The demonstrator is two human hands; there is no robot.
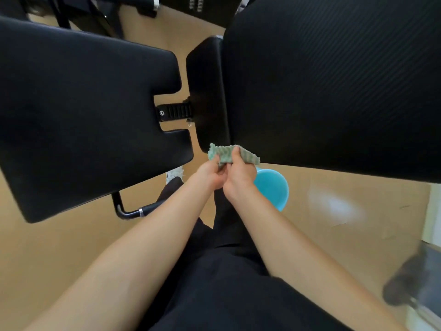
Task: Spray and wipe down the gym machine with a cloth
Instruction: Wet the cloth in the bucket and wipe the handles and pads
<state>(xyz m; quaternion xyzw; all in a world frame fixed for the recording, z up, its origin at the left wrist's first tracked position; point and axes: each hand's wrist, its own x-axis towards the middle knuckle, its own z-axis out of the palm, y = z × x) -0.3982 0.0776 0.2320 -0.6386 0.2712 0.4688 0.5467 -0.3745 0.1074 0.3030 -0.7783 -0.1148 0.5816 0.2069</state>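
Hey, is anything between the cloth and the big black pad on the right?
Nothing visible. The left hand and right hand grip the green cloth at the edge of the black pad; the blue bucket sits below.

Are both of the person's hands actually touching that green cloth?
Touching. The head view shows the left hand pinching the cloth at its lower edge, and the right hand gripping it with the thumb pressed over its front.

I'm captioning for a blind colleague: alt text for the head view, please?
The left hand and right hand grip a green cloth by the corner of a ribbed black pad; a smooth black pad lies left. A blue tub stands on the tan floor.
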